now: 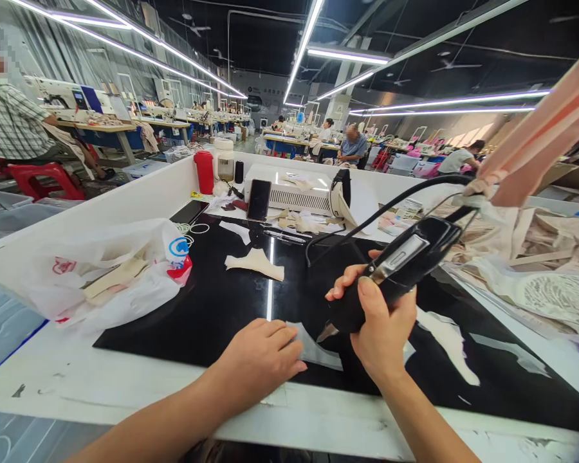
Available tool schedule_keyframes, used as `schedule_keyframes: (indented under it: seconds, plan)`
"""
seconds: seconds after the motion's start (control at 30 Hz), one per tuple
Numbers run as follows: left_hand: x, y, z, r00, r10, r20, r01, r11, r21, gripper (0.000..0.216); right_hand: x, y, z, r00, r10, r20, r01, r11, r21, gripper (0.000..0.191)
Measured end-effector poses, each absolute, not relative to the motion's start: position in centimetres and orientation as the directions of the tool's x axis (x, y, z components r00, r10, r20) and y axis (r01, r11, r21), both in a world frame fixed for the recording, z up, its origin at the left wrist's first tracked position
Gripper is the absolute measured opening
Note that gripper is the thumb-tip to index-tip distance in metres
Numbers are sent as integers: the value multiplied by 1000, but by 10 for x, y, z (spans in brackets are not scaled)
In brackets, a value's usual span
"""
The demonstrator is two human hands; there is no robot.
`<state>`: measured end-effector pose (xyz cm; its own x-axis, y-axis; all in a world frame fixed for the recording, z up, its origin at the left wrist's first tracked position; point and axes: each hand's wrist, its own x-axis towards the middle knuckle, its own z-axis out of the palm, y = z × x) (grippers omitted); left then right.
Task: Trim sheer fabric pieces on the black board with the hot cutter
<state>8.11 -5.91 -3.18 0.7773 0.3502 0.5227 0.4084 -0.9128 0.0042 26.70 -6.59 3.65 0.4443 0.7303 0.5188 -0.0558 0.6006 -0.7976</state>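
Observation:
My right hand (383, 321) is wrapped round a black corded electric tool (410, 257) with a silver plate on its side. The tool's pointed metal tip (327, 332) angles down to the left, close above a translucent, curved cut piece (316, 349) on the black mat (197, 328). My left hand (265, 350) rests with bent fingers on the left end of that piece, holding it down. A cream cut piece (255, 262) lies farther back on the mat. Another cream piece (446, 341) and a translucent strip (511, 352) lie to the right.
Pink cloth strips (545, 128) suspend the tool, and its black cable (367, 222) arches behind. A white plastic bag (110, 276) holds pieces at left; a fabric pile (550, 247) lies at right. A phone (259, 199) leans on a white vented box (294, 193). Co-workers sit beyond.

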Motion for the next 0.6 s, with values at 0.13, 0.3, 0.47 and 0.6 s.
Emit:
schedule_keyframes:
  seconds: [0.13, 0.3, 0.47, 0.6]
  plan:
    - [78, -57, -28, 788, 362, 499, 398, -917, 38, 21, 280, -83, 37, 455, 733, 506, -50, 588, -807, 36]
    - [77, -56, -24, 783, 345, 517, 388, -921, 27, 22, 287, -92, 41, 477, 711, 517, -59, 612, -789, 36]
    - [83, -58, -17, 783, 318, 535, 353, -935, 39, 20, 287, -97, 40, 457, 730, 507, -71, 599, -798, 36]
    - [93, -58, -15, 802, 356, 480, 364, -928, 82, 19, 287, -102, 35, 453, 736, 503, -68, 592, -803, 39]
